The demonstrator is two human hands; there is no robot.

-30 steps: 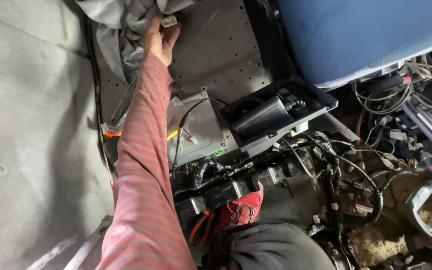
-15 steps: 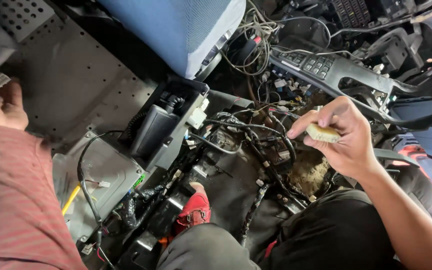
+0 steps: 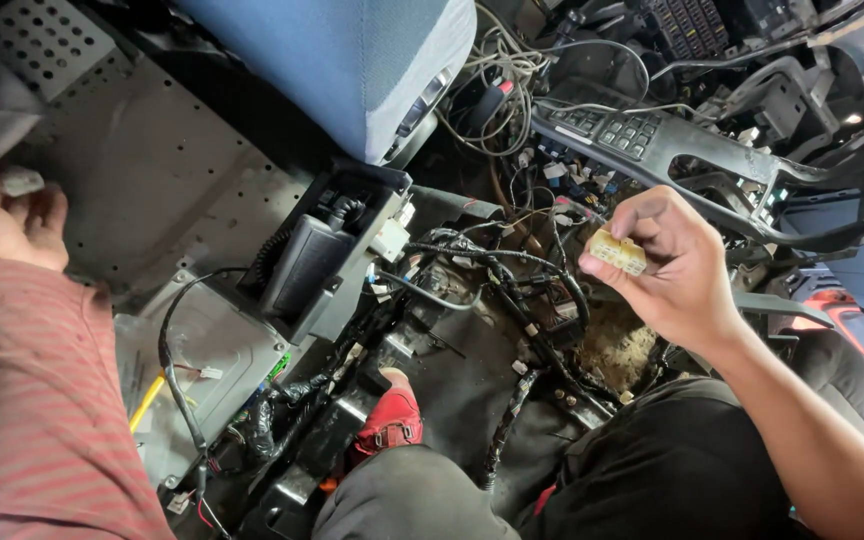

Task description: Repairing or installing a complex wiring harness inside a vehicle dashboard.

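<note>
The right hand (image 3: 677, 265) pinches a small yellow plug (image 3: 619, 252) between thumb and fingers. The left hand (image 3: 12, 225) curls around a grey plug (image 3: 22, 181).

the stripped inside of a vehicle under repair, as in a car workshop; a blue seat (image 3: 352, 70) sits over a bare perforated metal floor (image 3: 152, 170); loose wiring harnesses (image 3: 512, 280) sprawl across the middle; a dismantled dashboard frame (image 3: 672, 150) with a switch panel (image 3: 617, 130) lies exposed
</note>
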